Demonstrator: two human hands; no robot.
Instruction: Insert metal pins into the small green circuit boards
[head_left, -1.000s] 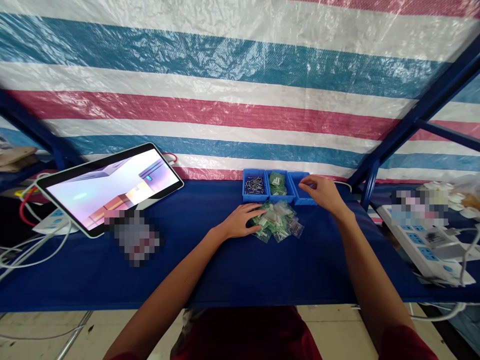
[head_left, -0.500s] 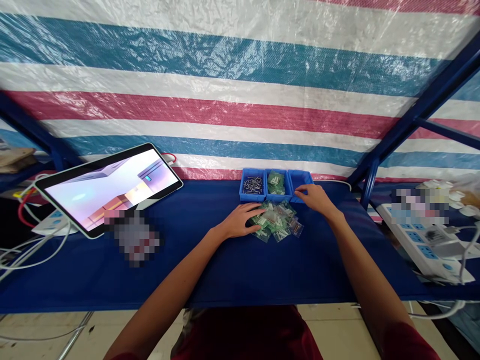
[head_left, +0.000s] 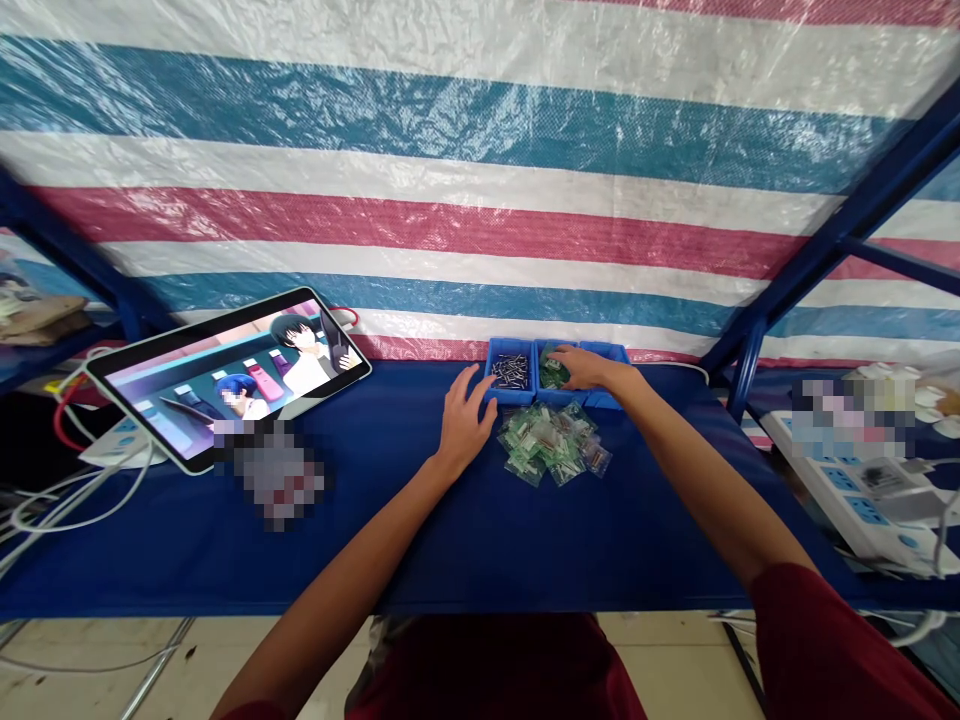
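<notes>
My left hand is open, fingers spread, its fingertips at the near left corner of a blue bin full of small metal screw-like pieces. My right hand reaches into the middle blue bin, fingers apart over green pieces. Its thumb and index finger touch or hover just above them; the other fingers are partly hidden. A third blue bin lies partly under that wrist. In front of the bins is a pile of small clear bags with green and metallic contents.
A tablet with a video playing leans at the left, with white cables beside it. A blurred-out item lies before it. White power strips sit at the right, near a blue metal frame. Striped sheeting hangs behind.
My right hand has moved left from the third bin into the middle one. My left hand has left the bag pile, shifting left and up beside the first bin.
</notes>
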